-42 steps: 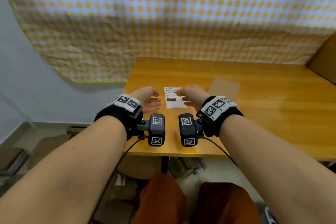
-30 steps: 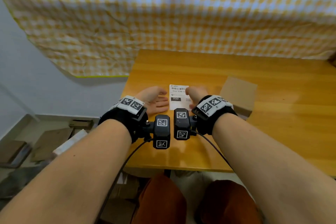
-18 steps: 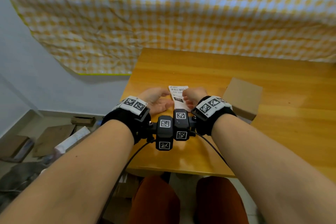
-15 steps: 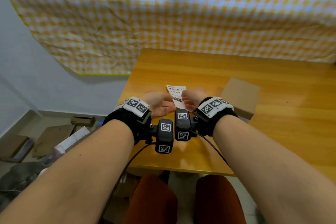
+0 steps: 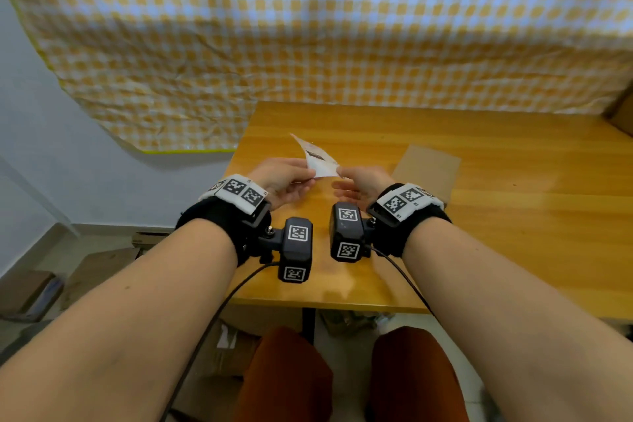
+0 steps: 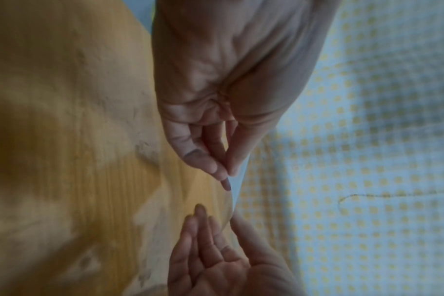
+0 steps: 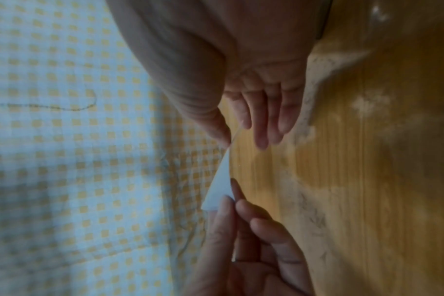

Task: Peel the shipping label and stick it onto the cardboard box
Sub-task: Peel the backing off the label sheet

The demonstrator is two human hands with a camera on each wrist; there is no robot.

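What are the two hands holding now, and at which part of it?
Both hold the shipping label above the table: left hand pinches its near-left edge, right hand its near-right corner.

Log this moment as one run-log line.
stage: peeling | shipping label: lifted off table, pinched by left hand and right hand | cardboard box: untouched
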